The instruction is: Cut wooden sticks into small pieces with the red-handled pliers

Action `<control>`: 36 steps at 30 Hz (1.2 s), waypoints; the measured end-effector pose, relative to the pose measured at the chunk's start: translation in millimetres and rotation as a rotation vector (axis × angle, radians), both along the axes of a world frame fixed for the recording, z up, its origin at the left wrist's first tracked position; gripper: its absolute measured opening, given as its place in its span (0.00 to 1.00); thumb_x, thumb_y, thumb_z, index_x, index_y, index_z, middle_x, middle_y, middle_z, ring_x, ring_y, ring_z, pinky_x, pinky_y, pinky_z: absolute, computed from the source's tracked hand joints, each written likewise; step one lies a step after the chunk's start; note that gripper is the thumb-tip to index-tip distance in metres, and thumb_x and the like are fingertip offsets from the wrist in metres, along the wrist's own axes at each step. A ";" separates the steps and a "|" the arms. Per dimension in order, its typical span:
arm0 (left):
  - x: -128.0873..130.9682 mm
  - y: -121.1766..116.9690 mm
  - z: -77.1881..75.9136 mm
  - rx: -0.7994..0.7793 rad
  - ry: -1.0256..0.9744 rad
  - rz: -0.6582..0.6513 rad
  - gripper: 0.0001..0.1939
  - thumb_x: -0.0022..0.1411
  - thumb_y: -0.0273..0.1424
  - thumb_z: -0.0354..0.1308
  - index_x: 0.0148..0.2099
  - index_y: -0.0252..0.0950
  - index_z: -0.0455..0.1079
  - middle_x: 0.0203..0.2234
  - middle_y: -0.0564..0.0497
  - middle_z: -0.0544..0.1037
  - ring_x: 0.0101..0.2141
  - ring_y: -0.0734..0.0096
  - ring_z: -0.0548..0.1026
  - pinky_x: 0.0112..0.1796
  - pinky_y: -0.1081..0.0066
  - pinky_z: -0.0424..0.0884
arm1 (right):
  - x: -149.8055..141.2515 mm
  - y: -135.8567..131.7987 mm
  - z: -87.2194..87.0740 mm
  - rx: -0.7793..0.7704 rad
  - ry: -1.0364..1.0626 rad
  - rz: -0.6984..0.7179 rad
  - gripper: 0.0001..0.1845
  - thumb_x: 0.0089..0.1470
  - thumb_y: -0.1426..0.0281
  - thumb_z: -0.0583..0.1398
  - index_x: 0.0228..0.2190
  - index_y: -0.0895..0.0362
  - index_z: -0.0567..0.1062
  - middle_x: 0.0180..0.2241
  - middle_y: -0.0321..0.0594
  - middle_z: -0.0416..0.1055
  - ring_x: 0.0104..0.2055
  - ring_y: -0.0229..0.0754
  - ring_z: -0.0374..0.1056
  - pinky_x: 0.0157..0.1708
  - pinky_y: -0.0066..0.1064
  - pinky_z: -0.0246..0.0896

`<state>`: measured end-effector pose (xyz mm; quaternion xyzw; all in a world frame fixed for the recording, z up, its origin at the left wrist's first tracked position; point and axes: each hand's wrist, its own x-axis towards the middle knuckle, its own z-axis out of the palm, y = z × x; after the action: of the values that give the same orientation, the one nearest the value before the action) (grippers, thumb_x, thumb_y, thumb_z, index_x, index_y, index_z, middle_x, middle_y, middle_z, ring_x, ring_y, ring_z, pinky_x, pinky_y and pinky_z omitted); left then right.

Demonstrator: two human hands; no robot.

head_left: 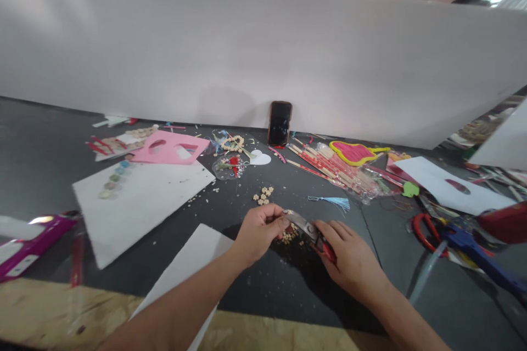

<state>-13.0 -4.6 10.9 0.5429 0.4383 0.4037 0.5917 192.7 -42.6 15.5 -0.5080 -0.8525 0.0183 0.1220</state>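
My right hand (pixel 349 255) is wrapped around the red handles of a pair of metal pliers (pixel 302 223). The jaws point left toward my left hand (pixel 261 230), whose thumb and forefinger are pinched together at the tip of the tool. Whatever small piece lies in that pinch is too hidden to name. Under the pliers lies a small heap of pale beige bits (pixel 289 236). Just beyond my left hand sits a cluster of flower-shaped beige pieces (pixel 263 196). A light blue tassel (pixel 334 202) rests on the dark table beyond my right hand.
A phone (pixel 280 123) leans upright against a white partition (pixel 255 49). Packaged red-and-wood sticks (pixel 329 167) lie behind to the right. White sheets (pixel 144 203) and pink card (pixel 171 148) are on the left. Red-handled scissors (pixel 426 233) and a blue-handled tool (pixel 473 252) lie right.
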 end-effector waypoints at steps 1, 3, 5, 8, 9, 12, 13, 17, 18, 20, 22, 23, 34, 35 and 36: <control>-0.4 0.2 0.0 0.010 0.016 -0.005 0.11 0.53 0.36 0.56 0.26 0.32 0.68 0.17 0.54 0.71 0.19 0.78 0.64 0.23 0.78 0.58 | 0.0 0.1 0.4 -0.001 -0.005 -0.002 0.20 0.49 0.72 0.53 0.46 0.58 0.64 0.40 0.46 0.69 0.41 0.46 0.64 0.41 0.37 0.60; -1.1 0.4 -0.6 0.024 0.037 -0.019 0.12 0.54 0.36 0.55 0.26 0.32 0.68 0.15 0.55 0.68 0.19 0.78 0.64 0.23 0.78 0.58 | 0.4 0.2 1.2 -0.001 -0.010 0.000 0.21 0.49 0.72 0.53 0.47 0.57 0.64 0.41 0.46 0.69 0.41 0.46 0.64 0.41 0.38 0.60; -1.3 0.1 -2.0 0.028 0.042 -0.028 0.12 0.55 0.36 0.54 0.26 0.32 0.68 0.15 0.55 0.68 0.19 0.78 0.64 0.22 0.78 0.58 | 1.1 0.2 1.6 -0.004 -0.007 0.010 0.21 0.49 0.72 0.53 0.47 0.57 0.64 0.41 0.46 0.69 0.41 0.46 0.64 0.41 0.38 0.60; -0.8 -0.4 -3.1 0.017 0.041 -0.025 0.12 0.54 0.37 0.55 0.27 0.32 0.69 0.18 0.53 0.70 0.19 0.78 0.64 0.22 0.78 0.58 | 2.0 0.1 1.5 -0.016 0.011 0.015 0.21 0.49 0.72 0.54 0.47 0.56 0.64 0.39 0.45 0.69 0.40 0.45 0.65 0.39 0.37 0.61; -0.5 -0.5 -2.9 0.012 0.040 -0.025 0.12 0.54 0.37 0.55 0.27 0.32 0.69 0.18 0.53 0.71 0.19 0.78 0.64 0.23 0.78 0.59 | 2.1 -0.1 1.5 -0.022 0.019 0.013 0.21 0.49 0.72 0.54 0.47 0.56 0.64 0.39 0.45 0.69 0.39 0.45 0.65 0.39 0.36 0.61; 0.5 -1.1 -1.3 -0.007 0.035 -0.024 0.11 0.53 0.36 0.56 0.26 0.32 0.68 0.17 0.54 0.71 0.19 0.78 0.64 0.23 0.78 0.59 | 1.8 -1.3 2.2 -0.035 0.033 0.005 0.19 0.49 0.72 0.54 0.45 0.56 0.65 0.37 0.44 0.69 0.37 0.44 0.66 0.38 0.35 0.61; 0.7 -1.3 -0.7 -0.011 0.035 -0.024 0.11 0.53 0.36 0.56 0.26 0.33 0.68 0.17 0.54 0.71 0.19 0.78 0.64 0.23 0.78 0.59 | 1.5 -1.8 2.6 -0.037 0.030 0.003 0.19 0.49 0.72 0.54 0.45 0.56 0.65 0.36 0.43 0.69 0.37 0.43 0.66 0.38 0.34 0.61; 0.9 -2.0 -0.5 -0.002 0.027 -0.030 0.11 0.53 0.36 0.56 0.26 0.33 0.68 0.17 0.54 0.71 0.19 0.78 0.64 0.23 0.78 0.59 | 0.1 -4.2 4.4 -0.045 -0.006 -0.011 0.17 0.49 0.73 0.53 0.43 0.56 0.66 0.35 0.42 0.70 0.36 0.43 0.66 0.36 0.33 0.61; 0.9 -2.0 -0.7 0.000 0.024 -0.029 0.11 0.53 0.36 0.56 0.26 0.33 0.68 0.17 0.54 0.71 0.19 0.78 0.64 0.23 0.78 0.59 | -0.4 -4.6 4.4 -0.048 -0.013 -0.018 0.16 0.48 0.74 0.53 0.42 0.56 0.66 0.35 0.42 0.70 0.36 0.43 0.66 0.35 0.32 0.60; 0.9 -1.5 -0.9 0.003 0.020 -0.026 0.11 0.54 0.36 0.55 0.26 0.33 0.68 0.16 0.55 0.70 0.19 0.78 0.64 0.23 0.78 0.59 | -1.7 -4.7 3.6 -0.041 -0.016 -0.034 0.16 0.48 0.74 0.53 0.42 0.55 0.66 0.35 0.42 0.70 0.36 0.42 0.66 0.35 0.32 0.60; 1.0 -0.6 -0.4 0.005 0.016 -0.013 0.11 0.54 0.35 0.55 0.26 0.33 0.68 0.17 0.54 0.71 0.19 0.78 0.64 0.23 0.78 0.59 | -2.9 -3.8 2.1 -0.019 -0.016 -0.043 0.17 0.48 0.73 0.53 0.43 0.56 0.65 0.36 0.43 0.70 0.37 0.43 0.66 0.37 0.33 0.60; 1.1 -0.1 0.1 0.007 0.015 -0.004 0.11 0.54 0.35 0.55 0.26 0.33 0.68 0.17 0.54 0.71 0.19 0.78 0.64 0.23 0.78 0.59 | -3.3 -3.1 1.3 -0.010 -0.018 -0.045 0.17 0.48 0.73 0.53 0.43 0.56 0.65 0.37 0.44 0.70 0.38 0.44 0.65 0.38 0.34 0.60; 0.2 1.2 -3.1 0.010 0.065 -0.014 0.11 0.55 0.36 0.54 0.28 0.32 0.70 0.16 0.56 0.68 0.20 0.78 0.63 0.23 0.77 0.57 | 0.3 -0.6 1.8 -0.026 -0.057 -0.014 0.20 0.52 0.70 0.53 0.48 0.57 0.64 0.41 0.45 0.69 0.41 0.46 0.64 0.39 0.38 0.58; -0.2 1.2 -3.4 0.010 0.069 -0.020 0.12 0.56 0.36 0.53 0.28 0.32 0.70 0.15 0.56 0.68 0.19 0.78 0.63 0.23 0.77 0.57 | 0.4 -0.6 1.8 -0.021 -0.058 -0.011 0.20 0.52 0.70 0.53 0.48 0.58 0.64 0.41 0.45 0.69 0.41 0.46 0.63 0.39 0.38 0.57; -0.6 1.2 -3.6 0.008 0.069 -0.026 0.12 0.56 0.36 0.53 0.28 0.32 0.70 0.15 0.56 0.68 0.19 0.78 0.63 0.23 0.77 0.57 | 0.7 -0.7 1.8 -0.019 -0.058 -0.010 0.20 0.51 0.70 0.54 0.48 0.57 0.64 0.41 0.45 0.69 0.41 0.46 0.63 0.39 0.38 0.57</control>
<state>-13.6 -3.4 7.3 0.5646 0.4497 0.3787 0.5792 193.3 -43.3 17.2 -0.5138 -0.8528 0.0110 0.0928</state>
